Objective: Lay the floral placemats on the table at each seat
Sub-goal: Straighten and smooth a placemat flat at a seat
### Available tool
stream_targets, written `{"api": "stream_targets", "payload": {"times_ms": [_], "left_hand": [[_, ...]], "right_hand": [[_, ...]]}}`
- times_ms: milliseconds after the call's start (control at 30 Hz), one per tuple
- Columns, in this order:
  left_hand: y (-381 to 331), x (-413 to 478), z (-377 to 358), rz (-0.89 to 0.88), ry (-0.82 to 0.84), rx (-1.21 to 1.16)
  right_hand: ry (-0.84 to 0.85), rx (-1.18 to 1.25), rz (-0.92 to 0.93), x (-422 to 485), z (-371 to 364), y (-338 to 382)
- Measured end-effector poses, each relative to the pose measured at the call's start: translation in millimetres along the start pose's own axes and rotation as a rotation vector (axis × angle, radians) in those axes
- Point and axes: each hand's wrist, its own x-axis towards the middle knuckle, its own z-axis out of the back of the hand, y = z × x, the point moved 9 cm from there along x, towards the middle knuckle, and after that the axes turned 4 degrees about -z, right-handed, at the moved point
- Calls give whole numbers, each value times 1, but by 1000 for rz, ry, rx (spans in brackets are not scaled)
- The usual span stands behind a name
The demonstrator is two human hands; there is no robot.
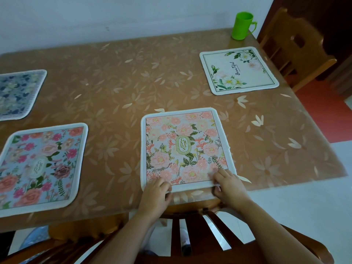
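Pinching near edge of pink floral fabric placemat point(182, 149), left hand point(156, 190) and right hand point(229, 182) apart, seemingly aligning with wooden chair point(190, 208).

Peach-floral placemat point(182, 147), white-bordered, on a tan leaf-patterned tablecloth point(118, 82); green cup point(242, 25).

Soft even daylight, wide-angle edge distortion.

On the bench point(123, 77), the near placemat point(184, 147) lies at the front edge, with the left placemat point(41, 166) beside it. The far-left placemat point(18, 93), seemingly cut off by the frame, lies behind that. The far-right placemat point(239, 70) lies near the back corner, with the mug point(242, 25) behind it.
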Motion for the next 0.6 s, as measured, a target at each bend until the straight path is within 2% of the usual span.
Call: {"api": "stream_targets", "payload": {"times_ms": [600], "left_hand": [[-3, 1, 2, -2, -9, -7]], "right_hand": [[5, 6, -13, -1, -1, -4]]}}
